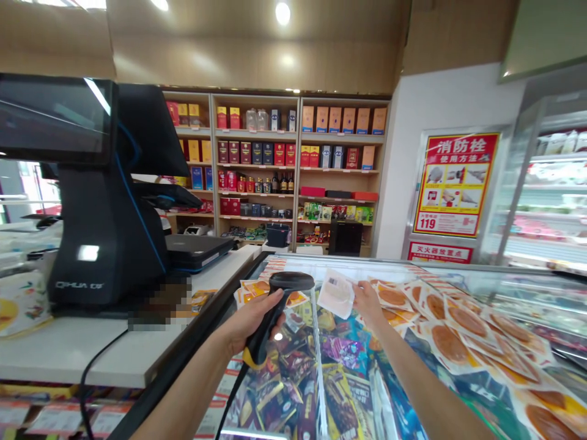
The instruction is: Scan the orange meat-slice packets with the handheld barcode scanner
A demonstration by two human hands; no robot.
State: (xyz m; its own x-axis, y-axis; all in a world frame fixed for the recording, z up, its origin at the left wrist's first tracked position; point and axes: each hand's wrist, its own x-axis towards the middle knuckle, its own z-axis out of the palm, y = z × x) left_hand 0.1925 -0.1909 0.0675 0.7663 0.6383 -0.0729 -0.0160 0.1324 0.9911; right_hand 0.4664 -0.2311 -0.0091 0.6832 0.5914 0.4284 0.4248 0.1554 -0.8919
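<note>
My left hand (251,318) is wrapped round the handle of a black barcode scanner (291,282), with a yellow tip at the handle's bottom and a cable running down. In my right hand (365,300) I pinch the edge of a small white flat packet (336,294), its back with a printed barcode turned up. Scanner and packet are apart, side by side above a glass-topped freezer (316,354) full of wrapped ice creams. Flat packets with round brown food (447,342) lie spread on the glass at right. A few more packets (255,288) lie behind the scanner.
A black cash register (105,244) with screens stands on the white counter (160,348) at left, a cable hanging over the edge. Shelves (298,135) of boxes and bottles line the back wall. At right are a red hydrant sign (456,183) and a lit refrigerated case (545,195).
</note>
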